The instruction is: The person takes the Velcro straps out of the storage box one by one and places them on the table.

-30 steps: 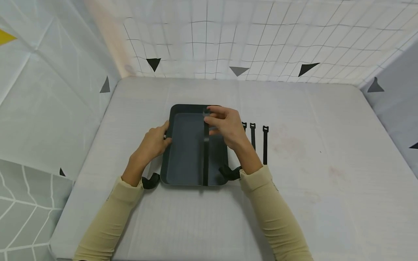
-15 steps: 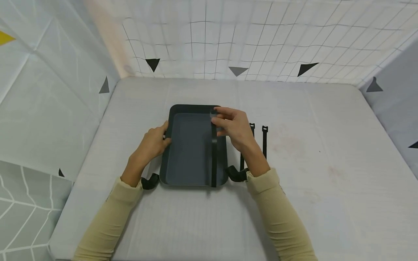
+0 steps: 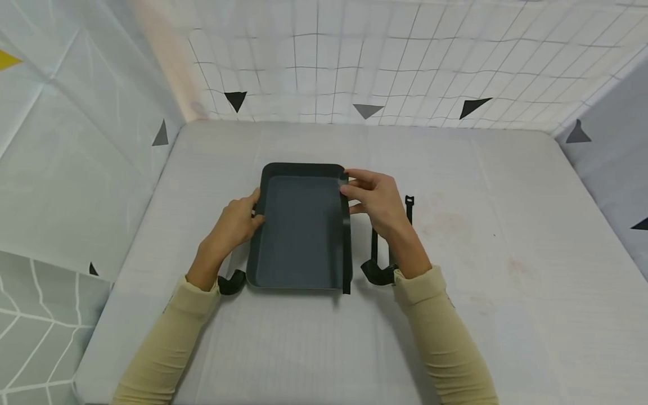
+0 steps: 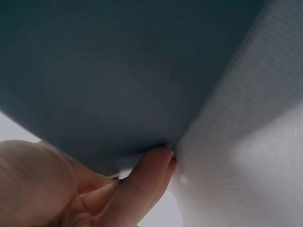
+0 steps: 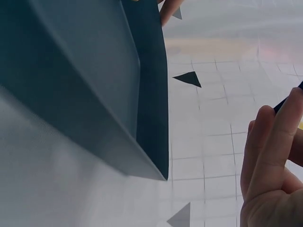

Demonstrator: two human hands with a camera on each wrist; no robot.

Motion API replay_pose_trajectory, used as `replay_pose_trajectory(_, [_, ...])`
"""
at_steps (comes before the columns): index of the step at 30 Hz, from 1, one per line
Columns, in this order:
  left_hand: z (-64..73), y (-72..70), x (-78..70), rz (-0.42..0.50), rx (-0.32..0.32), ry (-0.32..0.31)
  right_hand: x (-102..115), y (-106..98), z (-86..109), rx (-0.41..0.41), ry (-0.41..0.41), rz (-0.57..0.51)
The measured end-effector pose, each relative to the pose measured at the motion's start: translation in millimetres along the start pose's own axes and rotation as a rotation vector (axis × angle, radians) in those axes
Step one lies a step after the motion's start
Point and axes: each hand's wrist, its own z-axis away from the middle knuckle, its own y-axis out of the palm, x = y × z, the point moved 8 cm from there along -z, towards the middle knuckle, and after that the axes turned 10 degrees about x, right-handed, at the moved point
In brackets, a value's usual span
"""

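Note:
A dark blue-grey rectangular tray (image 3: 301, 236) lies on the white table. My left hand (image 3: 235, 218) grips its left side; in the left wrist view the fingertips (image 4: 154, 163) tuck under the tray's edge. Between thumb and fingers, my right hand (image 3: 381, 201) pinches the top end of a long black hook-and-loop cable tie (image 3: 346, 253). The tie hangs along the tray's right side in the head view, its lower end overlapping the front right corner. Only a dark sliver of the tie (image 5: 280, 105) shows by the fingers in the right wrist view.
More black cable ties lie to the right of the tray, one with its slotted head (image 3: 409, 201) showing, another (image 3: 374, 247) partly behind the right wrist. Black curved wrist-camera mounts (image 3: 232, 283) sit at both cuffs. A white grid-patterned sheet (image 3: 405, 62) stands behind the table.
My right hand has moved right with the cable tie, from over the tray's inside to its right side. The left hand and tray have stayed in place.

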Motion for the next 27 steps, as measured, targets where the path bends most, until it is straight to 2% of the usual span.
replay_pose_trajectory(8, [-0.4,0.9,0.2,0.005,0.000,-0.003,0,-13,6.2,-0.027,-0.003,-0.008])
replay_pose_trajectory(27, [-0.4,1.6,0.8,0.011,-0.003,0.008,-5,-58,26.3,-0.126,0.011,0.095])
